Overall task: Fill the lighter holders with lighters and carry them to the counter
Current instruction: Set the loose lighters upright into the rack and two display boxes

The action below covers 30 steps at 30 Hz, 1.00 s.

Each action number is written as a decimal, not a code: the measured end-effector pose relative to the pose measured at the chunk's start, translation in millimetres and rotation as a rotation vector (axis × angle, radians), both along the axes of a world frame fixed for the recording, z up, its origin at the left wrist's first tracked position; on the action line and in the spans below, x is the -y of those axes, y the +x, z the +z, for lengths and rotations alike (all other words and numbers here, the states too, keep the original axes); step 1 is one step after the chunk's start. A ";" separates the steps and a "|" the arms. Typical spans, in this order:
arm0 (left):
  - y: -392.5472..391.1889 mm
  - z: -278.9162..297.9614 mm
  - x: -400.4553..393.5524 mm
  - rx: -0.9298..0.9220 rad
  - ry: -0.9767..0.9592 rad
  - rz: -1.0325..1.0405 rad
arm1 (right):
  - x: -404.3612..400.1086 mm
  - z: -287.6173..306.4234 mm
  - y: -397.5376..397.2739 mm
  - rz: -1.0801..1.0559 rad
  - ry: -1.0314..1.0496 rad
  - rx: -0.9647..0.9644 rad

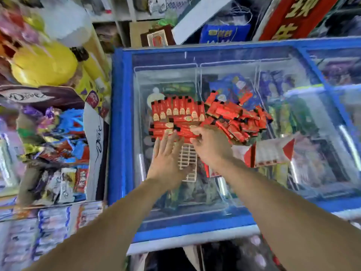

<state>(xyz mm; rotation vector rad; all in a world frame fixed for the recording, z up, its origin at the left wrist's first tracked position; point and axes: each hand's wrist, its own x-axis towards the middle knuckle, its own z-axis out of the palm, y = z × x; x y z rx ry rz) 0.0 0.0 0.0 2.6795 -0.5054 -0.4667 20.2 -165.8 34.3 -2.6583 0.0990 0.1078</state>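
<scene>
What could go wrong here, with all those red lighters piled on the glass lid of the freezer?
The loose heap of red lighters lies on smooth glass, so a nudge might send some sliding away. The white holder is partly under the left hand and looks mostly empty, so it may shift while the right hand takes lighters. The lighters standing in a row might topple if bumped.

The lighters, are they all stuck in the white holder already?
No: the lighters lie loose in a red pile on the freezer lid, and the slots of the white holder that show are empty.
</scene>
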 end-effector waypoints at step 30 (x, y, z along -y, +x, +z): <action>0.5 -17.9 -42.0 -0.201 0.073 -0.279 | -3.3 -2.6 -11.9 0.091 0.106 -0.264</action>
